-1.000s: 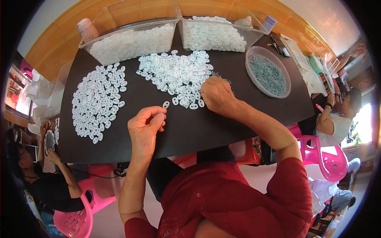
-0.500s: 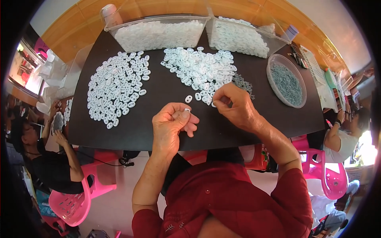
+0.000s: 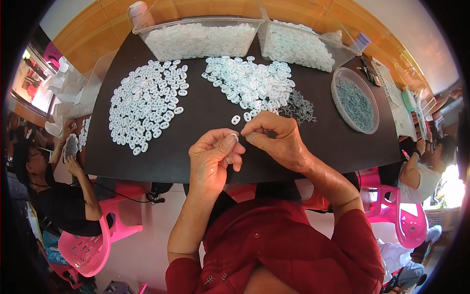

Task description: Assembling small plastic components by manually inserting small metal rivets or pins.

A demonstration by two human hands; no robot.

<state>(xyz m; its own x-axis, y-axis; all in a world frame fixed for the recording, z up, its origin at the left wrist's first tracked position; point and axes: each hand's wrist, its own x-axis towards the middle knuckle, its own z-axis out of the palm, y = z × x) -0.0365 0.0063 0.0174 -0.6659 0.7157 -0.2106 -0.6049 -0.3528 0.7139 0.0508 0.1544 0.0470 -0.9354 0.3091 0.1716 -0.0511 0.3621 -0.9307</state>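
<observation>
Pinched between the thumb and forefinger of my left hand (image 3: 209,157) is a small white plastic piece (image 3: 234,137), partly covered by the fingertips. My right hand (image 3: 280,142) is closed in a pinch just beside it, its fingertips almost touching the piece. Whatever those right fingers hold is too small to make out. One loose white oval piece with two holes (image 3: 235,120) lies beyond my left hand. Behind my right hand spreads a heap of similar white pieces (image 3: 249,83), with a small pile of grey screw-like parts (image 3: 299,108) at its right side.
A wide heap of white oval pieces (image 3: 144,108) covers the dark table's left part. Two clear bins (image 3: 200,55) of white pieces stand at the back. A round clear tub (image 3: 376,115) of grey parts sits at right. People sit on both sides near pink chairs (image 3: 88,252).
My right hand has moved left and nearer, from the edge of the middle heap to my left fingertips. My left hand keeps its pinch on the white piece, nearly still.
</observation>
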